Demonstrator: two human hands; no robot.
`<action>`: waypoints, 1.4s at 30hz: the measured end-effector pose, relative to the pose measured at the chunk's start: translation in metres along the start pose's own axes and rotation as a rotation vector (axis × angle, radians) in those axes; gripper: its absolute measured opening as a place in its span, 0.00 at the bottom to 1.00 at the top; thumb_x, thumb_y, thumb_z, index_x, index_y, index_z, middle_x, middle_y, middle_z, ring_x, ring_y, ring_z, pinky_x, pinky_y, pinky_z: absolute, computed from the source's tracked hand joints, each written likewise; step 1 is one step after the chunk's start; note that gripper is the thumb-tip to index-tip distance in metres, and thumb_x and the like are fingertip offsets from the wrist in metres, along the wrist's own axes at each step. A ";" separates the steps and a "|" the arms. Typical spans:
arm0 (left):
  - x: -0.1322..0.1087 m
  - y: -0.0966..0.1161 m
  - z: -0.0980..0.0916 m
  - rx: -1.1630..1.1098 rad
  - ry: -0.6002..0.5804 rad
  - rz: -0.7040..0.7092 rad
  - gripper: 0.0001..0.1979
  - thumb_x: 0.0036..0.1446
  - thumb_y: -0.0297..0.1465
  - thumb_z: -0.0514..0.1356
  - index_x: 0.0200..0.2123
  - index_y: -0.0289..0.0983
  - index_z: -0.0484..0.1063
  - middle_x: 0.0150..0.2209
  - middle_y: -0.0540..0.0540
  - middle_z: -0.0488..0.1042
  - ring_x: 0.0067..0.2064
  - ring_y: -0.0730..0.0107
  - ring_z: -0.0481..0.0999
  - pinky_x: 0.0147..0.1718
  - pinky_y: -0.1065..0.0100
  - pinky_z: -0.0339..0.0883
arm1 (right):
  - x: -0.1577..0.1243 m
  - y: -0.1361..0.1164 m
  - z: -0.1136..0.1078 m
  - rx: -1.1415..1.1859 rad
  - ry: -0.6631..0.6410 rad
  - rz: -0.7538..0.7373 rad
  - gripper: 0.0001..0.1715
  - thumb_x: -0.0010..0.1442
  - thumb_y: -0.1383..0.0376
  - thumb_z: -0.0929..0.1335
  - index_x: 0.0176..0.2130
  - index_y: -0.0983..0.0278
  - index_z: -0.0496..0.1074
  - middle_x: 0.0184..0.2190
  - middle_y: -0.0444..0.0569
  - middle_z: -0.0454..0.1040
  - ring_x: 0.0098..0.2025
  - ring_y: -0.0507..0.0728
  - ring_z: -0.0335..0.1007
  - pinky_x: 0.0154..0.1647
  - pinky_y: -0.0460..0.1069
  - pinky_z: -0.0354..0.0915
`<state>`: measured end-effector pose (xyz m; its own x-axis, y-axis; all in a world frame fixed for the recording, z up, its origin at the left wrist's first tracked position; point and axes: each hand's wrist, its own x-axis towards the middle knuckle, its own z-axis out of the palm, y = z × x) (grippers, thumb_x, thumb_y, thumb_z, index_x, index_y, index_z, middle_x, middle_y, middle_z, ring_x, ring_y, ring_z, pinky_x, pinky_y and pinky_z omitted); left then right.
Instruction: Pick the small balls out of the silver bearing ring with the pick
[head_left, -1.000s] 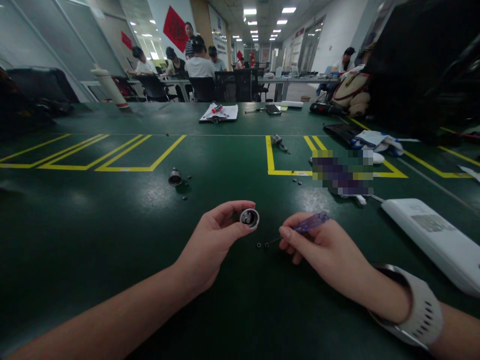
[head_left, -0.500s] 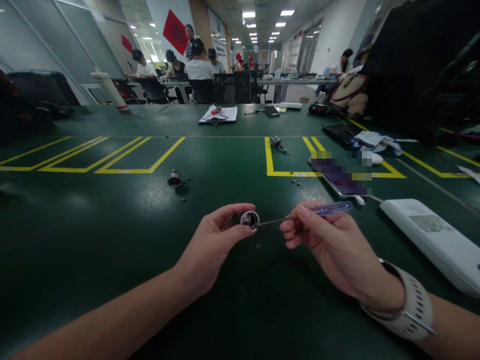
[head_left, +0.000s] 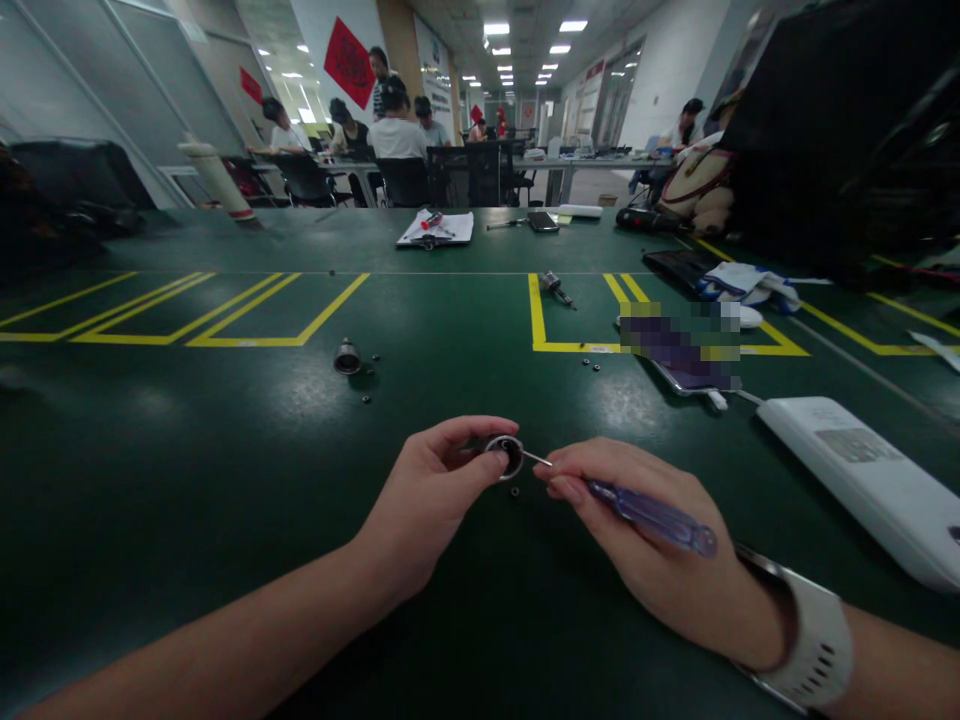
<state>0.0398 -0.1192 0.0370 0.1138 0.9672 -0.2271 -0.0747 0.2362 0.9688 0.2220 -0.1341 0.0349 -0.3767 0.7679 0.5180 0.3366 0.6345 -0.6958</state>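
Between its thumb and fingers, my left hand (head_left: 431, 490) grips a small round metal cup-shaped part (head_left: 514, 457), its hollow side facing me and the thumb tip over the rim. A screwdriver (head_left: 652, 518) with a clear purple handle is pinched in my right hand (head_left: 645, 545). Its thin shaft points left, and the tip meets the right side of the cup's rim; whether it is inside, I cannot tell. On the table just below the cup lies a small nut (head_left: 514, 492). Farther left stands a dark metal bell-shaped part (head_left: 347, 357), with several small nuts near it.
A metal part with a shaft (head_left: 556, 289) lies inside yellow tape at the back. Right of centre is a phone (head_left: 675, 355) cabled to a white power bank (head_left: 855, 480). A clipboard (head_left: 435, 228) and cloth (head_left: 750, 285) lie farther off. People sit at distant tables.
My right hand has turned over and moved lower, so the screwdriver handle now slopes down toward me. The cup-shaped part has tilted and shifted slightly right in my left hand.
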 end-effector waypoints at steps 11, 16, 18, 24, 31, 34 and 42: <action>0.001 0.001 0.002 0.022 0.042 0.014 0.09 0.48 0.25 0.62 0.35 0.34 0.77 0.32 0.46 0.80 0.36 0.66 0.78 0.37 0.67 0.71 | -0.005 -0.004 0.002 -0.087 -0.085 -0.174 0.10 0.60 0.74 0.65 0.43 0.65 0.68 0.37 0.48 0.75 0.38 0.53 0.71 0.39 0.48 0.67; 0.004 0.002 0.000 0.037 0.043 0.038 0.09 0.50 0.26 0.61 0.36 0.35 0.76 0.34 0.46 0.79 0.37 0.66 0.78 0.40 0.65 0.71 | -0.003 0.000 0.002 0.182 0.121 0.107 0.05 0.61 0.69 0.66 0.37 0.62 0.71 0.33 0.45 0.76 0.35 0.51 0.72 0.36 0.46 0.68; 0.006 0.003 -0.001 0.025 0.064 0.042 0.09 0.50 0.25 0.61 0.37 0.35 0.75 0.37 0.46 0.78 0.40 0.65 0.78 0.41 0.64 0.71 | 0.000 0.006 0.002 0.397 0.216 0.319 0.05 0.61 0.64 0.66 0.34 0.61 0.71 0.29 0.43 0.76 0.32 0.51 0.73 0.34 0.46 0.68; 0.006 0.006 -0.003 -0.007 0.098 0.036 0.15 0.44 0.24 0.65 0.39 0.37 0.71 0.43 0.46 0.76 0.45 0.63 0.75 0.46 0.62 0.67 | 0.009 0.023 0.003 0.565 -0.039 0.661 0.11 0.58 0.59 0.67 0.30 0.64 0.69 0.24 0.44 0.74 0.28 0.52 0.71 0.32 0.48 0.67; 0.007 0.006 -0.004 0.007 0.087 0.009 0.16 0.45 0.25 0.65 0.40 0.36 0.71 0.44 0.45 0.76 0.46 0.63 0.74 0.47 0.62 0.66 | 0.009 0.017 0.003 0.305 -0.145 0.611 0.12 0.60 0.59 0.64 0.32 0.65 0.70 0.26 0.46 0.74 0.29 0.53 0.71 0.32 0.49 0.67; 0.007 0.006 -0.004 0.016 0.079 0.017 0.16 0.45 0.26 0.65 0.40 0.36 0.72 0.42 0.45 0.77 0.44 0.64 0.74 0.46 0.63 0.66 | 0.009 0.012 0.001 0.268 -0.175 0.620 0.11 0.60 0.60 0.65 0.32 0.65 0.70 0.26 0.46 0.73 0.27 0.52 0.70 0.27 0.47 0.67; 0.007 0.006 -0.005 0.029 0.086 0.037 0.15 0.45 0.25 0.64 0.40 0.36 0.73 0.40 0.46 0.78 0.43 0.66 0.75 0.45 0.65 0.66 | 0.011 0.021 0.006 0.909 -0.077 0.949 0.09 0.58 0.62 0.68 0.35 0.68 0.70 0.26 0.48 0.76 0.25 0.49 0.72 0.24 0.41 0.69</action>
<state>0.0354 -0.1108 0.0409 0.0257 0.9799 -0.1976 -0.0482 0.1987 0.9789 0.2195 -0.1131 0.0228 -0.3749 0.8531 -0.3628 -0.1899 -0.4537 -0.8707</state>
